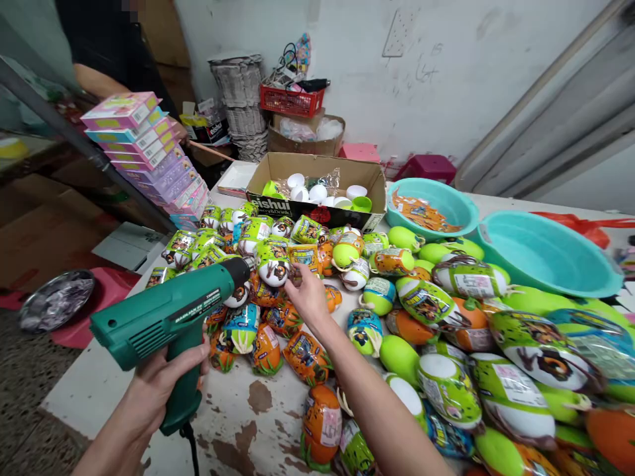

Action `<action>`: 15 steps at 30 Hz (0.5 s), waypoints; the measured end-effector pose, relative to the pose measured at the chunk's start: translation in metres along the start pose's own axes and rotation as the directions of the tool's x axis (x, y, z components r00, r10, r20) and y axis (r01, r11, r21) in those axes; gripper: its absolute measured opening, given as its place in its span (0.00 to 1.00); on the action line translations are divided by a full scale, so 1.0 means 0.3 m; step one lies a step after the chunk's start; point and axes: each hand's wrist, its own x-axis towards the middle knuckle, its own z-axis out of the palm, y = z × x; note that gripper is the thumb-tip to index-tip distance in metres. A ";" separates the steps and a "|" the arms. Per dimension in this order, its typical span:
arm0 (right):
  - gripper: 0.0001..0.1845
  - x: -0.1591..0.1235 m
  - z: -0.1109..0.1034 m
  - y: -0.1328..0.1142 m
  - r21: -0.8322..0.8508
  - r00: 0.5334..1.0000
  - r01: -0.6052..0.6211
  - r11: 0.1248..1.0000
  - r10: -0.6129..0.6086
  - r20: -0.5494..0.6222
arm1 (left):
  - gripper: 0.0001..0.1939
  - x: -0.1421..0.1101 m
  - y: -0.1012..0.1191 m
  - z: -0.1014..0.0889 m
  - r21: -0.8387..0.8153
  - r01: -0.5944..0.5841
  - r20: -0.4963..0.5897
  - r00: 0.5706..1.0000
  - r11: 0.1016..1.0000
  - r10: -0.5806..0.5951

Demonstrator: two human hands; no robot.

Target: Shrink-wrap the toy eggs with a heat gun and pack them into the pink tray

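Note:
My left hand (171,370) is wrapped round the handle of a green heat gun (163,317), whose metal nozzle points right. Right in front of the nozzle is a green and white toy egg (272,261) in a printed plastic sleeve. The fingers of my right hand (308,297) hold that egg at its right side; their tips are partly hidden. Below and beside it lie other wrapped eggs, among them an orange one (303,357) and a blue-banded one (241,328).
More eggs (449,390) cover the table's right side. Behind stand a cardboard box (317,165) of egg halves, a turquoise basin (431,198) with orange sleeves and another turquoise basin (550,251). Stacked boxes (149,152) rise at left, near another person's arm (102,82).

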 end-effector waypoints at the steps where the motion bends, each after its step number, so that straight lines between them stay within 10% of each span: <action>1: 0.16 0.007 0.002 -0.003 0.036 0.999 -0.034 0.999 0.034 0.008 | 0.19 -0.003 -0.008 -0.005 -0.005 0.001 -0.013 1.000 1.000 -0.001; 7: 0.12 -0.061 -0.106 0.045 0.033 0.989 0.095 0.995 -0.091 -0.116 | 0.12 -0.060 -0.037 -0.053 0.108 -0.037 0.005 0.999 0.994 0.036; 15: 0.16 -0.224 -0.367 0.134 -0.274 0.895 0.418 0.866 -0.444 -0.037 | 0.12 -0.128 -0.003 -0.083 -0.065 0.245 -0.024 0.969 0.967 -0.247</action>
